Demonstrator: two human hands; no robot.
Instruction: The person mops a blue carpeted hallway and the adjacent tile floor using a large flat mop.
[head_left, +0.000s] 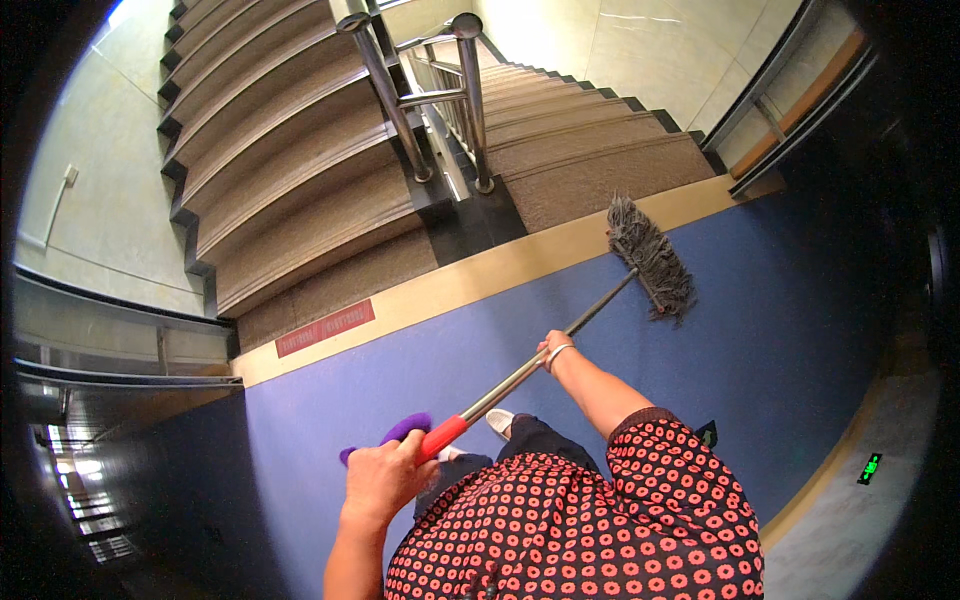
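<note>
A flat mop crosses the view at a slant, its grey fringed head (651, 259) resting where the blue floor (480, 315) meets a beige border strip (487, 262). Around the red grip (442, 439) at the pole's near end, my left hand (386, 472) is closed. Farther along, my right hand (553, 351) grasps the metal pole (506, 382); a bracelet circles that wrist. Something purple and soft, perhaps a cloth (407, 426), shows behind my left hand. Whether the hand holds it cannot be told.
Stone stairs (300, 165) rise ahead on the left, and another flight (600, 165) descends on the right. Metal railings (471, 105) stand between them. Door frames (802, 97) flank the opening. A red printed strip (325, 328) lies on the border. My shoe (500, 422) is below the pole.
</note>
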